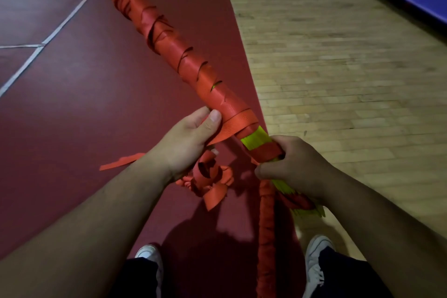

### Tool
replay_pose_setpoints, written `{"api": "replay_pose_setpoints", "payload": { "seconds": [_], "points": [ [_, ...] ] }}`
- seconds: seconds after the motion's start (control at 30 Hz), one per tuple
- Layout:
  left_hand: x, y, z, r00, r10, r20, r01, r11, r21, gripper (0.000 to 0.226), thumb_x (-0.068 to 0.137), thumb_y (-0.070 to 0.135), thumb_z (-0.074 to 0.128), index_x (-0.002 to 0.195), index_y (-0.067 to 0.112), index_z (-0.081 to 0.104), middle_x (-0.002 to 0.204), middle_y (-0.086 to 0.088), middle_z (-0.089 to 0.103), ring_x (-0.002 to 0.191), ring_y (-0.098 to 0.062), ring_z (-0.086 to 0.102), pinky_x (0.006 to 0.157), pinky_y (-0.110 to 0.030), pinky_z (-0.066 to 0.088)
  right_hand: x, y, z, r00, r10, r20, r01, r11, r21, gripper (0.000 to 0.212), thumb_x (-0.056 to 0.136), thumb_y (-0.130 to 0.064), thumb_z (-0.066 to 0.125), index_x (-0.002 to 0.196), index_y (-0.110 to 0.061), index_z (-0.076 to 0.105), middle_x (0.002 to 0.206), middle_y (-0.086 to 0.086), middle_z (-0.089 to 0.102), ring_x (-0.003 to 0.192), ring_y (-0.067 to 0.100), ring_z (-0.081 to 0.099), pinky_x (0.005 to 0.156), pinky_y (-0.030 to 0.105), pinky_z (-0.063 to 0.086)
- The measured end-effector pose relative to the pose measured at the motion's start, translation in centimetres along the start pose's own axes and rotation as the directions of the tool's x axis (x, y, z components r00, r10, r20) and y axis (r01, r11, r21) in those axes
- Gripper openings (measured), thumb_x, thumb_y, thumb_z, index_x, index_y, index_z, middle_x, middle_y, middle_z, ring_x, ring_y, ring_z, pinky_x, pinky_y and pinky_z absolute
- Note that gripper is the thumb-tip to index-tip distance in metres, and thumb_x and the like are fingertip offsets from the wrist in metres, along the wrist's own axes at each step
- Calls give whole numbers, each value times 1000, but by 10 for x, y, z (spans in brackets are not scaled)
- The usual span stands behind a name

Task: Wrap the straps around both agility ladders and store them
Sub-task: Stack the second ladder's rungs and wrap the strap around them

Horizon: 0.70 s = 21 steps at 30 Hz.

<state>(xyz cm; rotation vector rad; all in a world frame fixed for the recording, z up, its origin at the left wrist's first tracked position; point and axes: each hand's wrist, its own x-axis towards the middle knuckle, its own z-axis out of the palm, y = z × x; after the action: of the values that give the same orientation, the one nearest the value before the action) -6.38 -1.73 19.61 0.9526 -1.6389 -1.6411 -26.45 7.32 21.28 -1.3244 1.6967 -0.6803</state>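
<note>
Ladder bundle [183, 55] held slanted above the floor [72, 104], strap [226, 132] mostly wound.
Likely stiff and light, it is clenched near its lower end by the right hand [297, 167]; the limp strap is pinched by the left hand [186, 143].

We can read no text, label, brand or number here. The orange strap [239, 120] wound round the ladder bundle [256, 139] shows only a woven texture, and the white lines [65, 23] on the red floor [96, 104] left of the bundle are plain stripes.
</note>
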Motion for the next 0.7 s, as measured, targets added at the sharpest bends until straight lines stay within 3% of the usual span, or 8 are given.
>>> {"api": "replay_pose_setpoints", "payload": {
  "seconds": [0.1,0.17,0.23,0.33,0.43,0.6,0.7],
  "points": [
    [2,-2,1,1000,31,2,-30,996,-89,35,95,44,55,116,16,58,71,12,61,57,-2,53,54,-17,47,-3,-1,-1,986,24,162,-54,982,180,32,62,-19,76,92,-10,67,73,9,65,64,24,62,64,40,50],
    [3,-4,1,996,82,-43,-88,986,-145,48,87,48,63,115,9,56,76,6,64,63,-7,57,58,-19,47,-5,-3,-2,979,7,204,-52,975,217,28,65,-16,75,91,-11,68,73,12,68,65,26,63,64,39,51],
    [4,-5,4,986,115,-124,-135,978,-162,65,70,61,75,104,10,56,77,1,62,64,-9,56,57,-20,46,-5,-5,-3,984,-12,178,-25,978,206,25,72,-12,77,95,-12,69,77,15,72,67,32,67,65,40,54],
    [7,-6,6,962,110,-251,-147,980,-131,69,56,72,80,85,18,48,61,4,45,45,-5,41,41,-21,34,-3,-6,-1,994,-28,104,22,998,54,22,83,-16,76,103,-23,69,82,12,75,77,31,73,76,49,59],
    [8,-9,9,949,92,-303,-125,988,-93,57,63,64,79,79,20,47,59,-1,43,44,-12,39,44,-26,31,-1,-6,6,998,-6,64,7,1000,-19,23,83,-22,74,103,-29,66,85,8,76,79,27,74,81,53,59],
    [7,-7,15,900,117,-420,-79,991,107,48,72,60,73,75,19,49,60,-12,47,52,-22,42,47,-32,32,-3,-10,15,997,48,64,-49,999,10,22,81,-27,77,101,-31,68,89,3,76,79,22,74,79,47,61],
    [6,-5,16,929,103,-355,-47,986,163,47,79,56,70,84,12,56,60,-5,52,50,-19,47,47,-32,36,-2,-10,21,999,48,-19,-48,997,-52,16,80,-25,75,94,-29,66,84,0,73,76,19,70,76,43,60]
  ]
}}
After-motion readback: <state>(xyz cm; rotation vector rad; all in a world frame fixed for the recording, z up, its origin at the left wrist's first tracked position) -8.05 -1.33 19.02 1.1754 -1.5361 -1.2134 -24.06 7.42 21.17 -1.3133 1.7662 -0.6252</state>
